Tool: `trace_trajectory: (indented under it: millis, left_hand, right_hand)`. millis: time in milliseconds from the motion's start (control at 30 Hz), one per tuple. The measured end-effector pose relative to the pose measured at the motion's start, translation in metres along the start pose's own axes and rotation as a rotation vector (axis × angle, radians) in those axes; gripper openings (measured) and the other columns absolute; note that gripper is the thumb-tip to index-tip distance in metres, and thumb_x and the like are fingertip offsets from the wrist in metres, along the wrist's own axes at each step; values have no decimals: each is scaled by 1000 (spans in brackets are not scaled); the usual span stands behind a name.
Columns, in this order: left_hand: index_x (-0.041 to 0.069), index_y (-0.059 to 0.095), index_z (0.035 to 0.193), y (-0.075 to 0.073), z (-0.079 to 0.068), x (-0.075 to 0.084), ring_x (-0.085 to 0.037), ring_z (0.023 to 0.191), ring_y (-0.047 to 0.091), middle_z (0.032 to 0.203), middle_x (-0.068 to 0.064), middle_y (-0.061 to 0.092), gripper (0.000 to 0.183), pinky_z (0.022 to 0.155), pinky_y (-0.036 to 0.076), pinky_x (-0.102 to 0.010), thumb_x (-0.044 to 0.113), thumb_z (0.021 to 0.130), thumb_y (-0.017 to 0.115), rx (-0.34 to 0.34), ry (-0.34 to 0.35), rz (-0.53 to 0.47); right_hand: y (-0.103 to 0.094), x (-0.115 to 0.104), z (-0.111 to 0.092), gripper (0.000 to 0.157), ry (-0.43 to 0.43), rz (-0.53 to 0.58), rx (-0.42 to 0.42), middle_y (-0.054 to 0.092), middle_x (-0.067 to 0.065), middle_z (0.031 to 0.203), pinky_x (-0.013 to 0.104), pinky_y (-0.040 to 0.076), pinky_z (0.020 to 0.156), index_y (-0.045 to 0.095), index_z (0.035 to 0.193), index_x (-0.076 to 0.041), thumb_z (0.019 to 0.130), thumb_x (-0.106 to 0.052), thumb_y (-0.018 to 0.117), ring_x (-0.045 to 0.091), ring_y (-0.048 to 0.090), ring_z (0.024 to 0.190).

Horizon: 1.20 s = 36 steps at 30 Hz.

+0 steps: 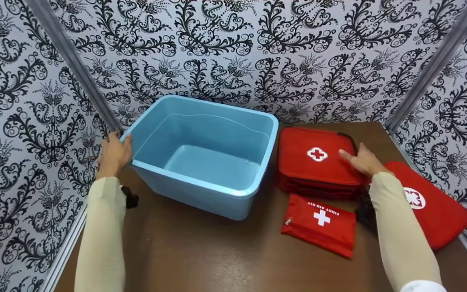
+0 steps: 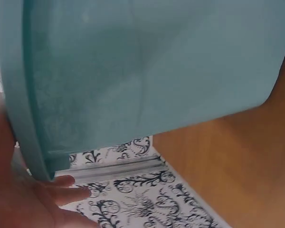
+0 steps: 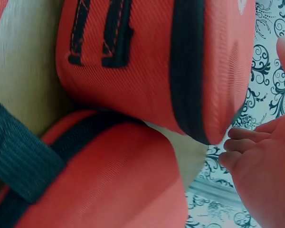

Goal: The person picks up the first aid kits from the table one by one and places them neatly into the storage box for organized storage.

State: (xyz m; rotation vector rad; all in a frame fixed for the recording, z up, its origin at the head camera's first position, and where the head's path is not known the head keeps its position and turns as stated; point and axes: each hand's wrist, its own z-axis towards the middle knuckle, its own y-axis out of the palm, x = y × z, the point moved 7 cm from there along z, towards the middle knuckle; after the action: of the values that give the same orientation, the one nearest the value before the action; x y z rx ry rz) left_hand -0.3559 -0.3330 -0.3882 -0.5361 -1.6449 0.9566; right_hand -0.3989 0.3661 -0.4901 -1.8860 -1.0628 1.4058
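My left hand [image 1: 114, 156] is at the left side of a light blue plastic bin [image 1: 193, 182], its thumb over the rim and its fingers spread outside. In the left wrist view the fingers [image 2: 69, 194] look fairly straight beside the rim's corner. My right hand [image 1: 365, 161] is over the right edge of a boxy red first aid case [image 1: 302, 162] with a white and red cross emblem. Close to that case's edge are its loosely bent fingers [image 3: 240, 145], in the right wrist view; whether they touch it I cannot tell.
A small red zippered FIRST AID KIT pouch [image 1: 318, 231] lies before the boxy case. Another red case [image 1: 440, 211] with a white round emblem lies at the right, partly behind my sleeve. All stand on a brown table [image 1: 201, 251] enclosed by patterned walls [image 1: 225, 48].
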Motion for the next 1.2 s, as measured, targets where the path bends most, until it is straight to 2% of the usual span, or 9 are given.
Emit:
trace_trajectory:
  millis: [133,333,467,633,700,800,933,1067,1200]
  left_hand:
    - [0,8,145,-1,0,-9,-46,132,23,146,-31,16,67,108,21,-56,45,97,19,82,-30,-134]
    - [2,14,145,0,1,-17,-38,134,26,147,-23,22,62,111,22,-49,40,97,19,117,-89,-267]
    - [2,16,144,2,2,-19,-37,133,28,147,-22,23,59,111,23,-47,37,97,18,117,-101,-300]
    - [4,18,144,4,2,-20,-35,134,27,147,-21,24,57,111,22,-45,37,97,17,132,-107,-335]
    - [6,18,144,5,1,-21,-34,134,28,148,-19,24,57,111,22,-45,39,97,17,139,-118,-342]
    - [7,21,144,6,0,-21,-33,134,28,148,-18,25,57,111,23,-44,39,97,18,153,-122,-358]
    - [6,24,142,6,0,-20,-33,132,31,147,-17,28,56,110,25,-44,38,97,19,173,-116,-372]
    - [7,29,141,5,-1,-21,-33,130,35,144,-18,33,54,109,26,-44,37,97,22,196,-123,-372]
    - [7,30,140,7,-2,-20,-34,128,36,141,-19,36,53,108,27,-44,37,97,23,207,-128,-364]
  right_hand:
    - [4,7,4,110,21,43,31,-9,35,145,60,4,109,-17,138,10,83,-72,30,53,-2,132]
    - [11,16,8,109,20,157,96,1,37,145,60,9,109,-8,141,10,83,-70,37,53,5,133]
    - [18,19,8,107,16,218,102,10,37,145,59,14,109,-6,142,9,83,-64,45,51,16,132]
    - [21,22,8,112,19,270,101,8,38,145,57,15,110,-9,141,11,81,-61,53,50,17,132]
    - [23,22,7,114,33,305,80,4,37,146,56,15,110,-11,140,12,81,-60,54,49,15,133]
    - [26,24,4,114,102,363,19,15,34,144,49,30,107,1,140,16,78,-62,57,44,30,127]
    - [30,26,0,108,197,426,-56,37,23,130,32,48,85,17,137,15,76,-63,59,25,52,99]
    - [34,26,-1,108,249,440,-113,44,16,118,27,52,73,17,138,13,75,-64,59,14,57,82]
    - [37,27,-2,107,298,465,-180,45,12,116,28,52,76,17,139,10,75,-64,59,13,57,81]
